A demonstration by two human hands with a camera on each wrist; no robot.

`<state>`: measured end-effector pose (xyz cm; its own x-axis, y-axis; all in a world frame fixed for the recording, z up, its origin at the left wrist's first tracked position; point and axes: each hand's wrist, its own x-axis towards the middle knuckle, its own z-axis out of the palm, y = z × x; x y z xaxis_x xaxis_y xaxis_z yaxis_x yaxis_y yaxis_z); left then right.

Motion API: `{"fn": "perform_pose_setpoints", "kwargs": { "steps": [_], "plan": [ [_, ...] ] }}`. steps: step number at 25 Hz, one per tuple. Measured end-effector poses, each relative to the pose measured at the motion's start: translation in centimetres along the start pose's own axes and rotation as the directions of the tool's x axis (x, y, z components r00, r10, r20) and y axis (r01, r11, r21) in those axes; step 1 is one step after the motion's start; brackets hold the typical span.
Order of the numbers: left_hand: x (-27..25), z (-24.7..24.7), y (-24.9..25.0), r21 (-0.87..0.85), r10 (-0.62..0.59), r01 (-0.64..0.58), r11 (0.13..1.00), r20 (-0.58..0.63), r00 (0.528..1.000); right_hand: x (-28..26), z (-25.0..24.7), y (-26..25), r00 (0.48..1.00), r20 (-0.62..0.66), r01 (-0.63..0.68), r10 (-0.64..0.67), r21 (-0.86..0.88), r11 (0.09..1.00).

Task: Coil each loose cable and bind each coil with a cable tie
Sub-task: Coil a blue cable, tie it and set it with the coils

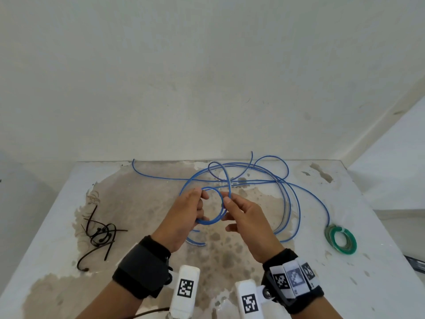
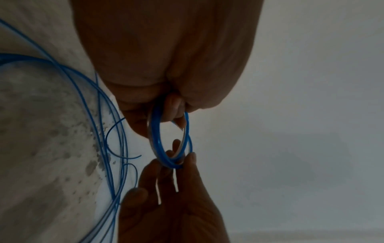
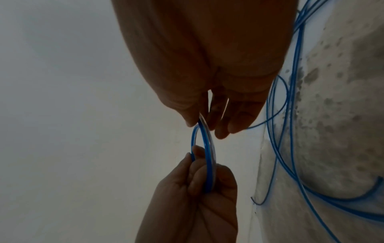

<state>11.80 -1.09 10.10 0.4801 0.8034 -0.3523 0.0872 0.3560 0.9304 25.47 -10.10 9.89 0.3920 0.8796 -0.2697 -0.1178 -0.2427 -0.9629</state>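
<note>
A long blue cable sprawls in loose loops over the far half of the stained white table. Part of it is wound into a small blue coil held above the table's middle. My left hand grips the coil's left side with curled fingers. My right hand pinches its right side between thumb and fingertips. The left wrist view shows the coil edge-on between both hands; so does the right wrist view. Several black cable ties lie in a heap at the left.
A bound green coil lies near the table's right edge. A white wall stands right behind the table's far edge. Loose blue strands trail under and to the right of my hands.
</note>
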Motion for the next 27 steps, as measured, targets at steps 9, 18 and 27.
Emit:
{"fn": "perform_pose_setpoints", "kwargs": {
  "steps": [9,18,27],
  "plan": [
    [-0.3,0.6,0.9,0.32,0.044,-0.102,0.942,0.184,0.982,-1.1,-3.2,-1.4,0.95,0.306,-0.001,0.069,-0.219,0.976],
    [-0.1,5.8,-0.2,0.247,-0.065,0.06,0.967,0.009,0.998,-1.9,-5.7,-1.0,0.955,0.283,0.069,0.088,-0.501,0.863],
    [0.4,11.7,0.2,0.055,-0.084,0.088,0.995,-0.062,0.995,0.2,-6.3,-0.1,0.968,-0.003,0.245,-0.252,-0.223,0.944]
  ]
}}
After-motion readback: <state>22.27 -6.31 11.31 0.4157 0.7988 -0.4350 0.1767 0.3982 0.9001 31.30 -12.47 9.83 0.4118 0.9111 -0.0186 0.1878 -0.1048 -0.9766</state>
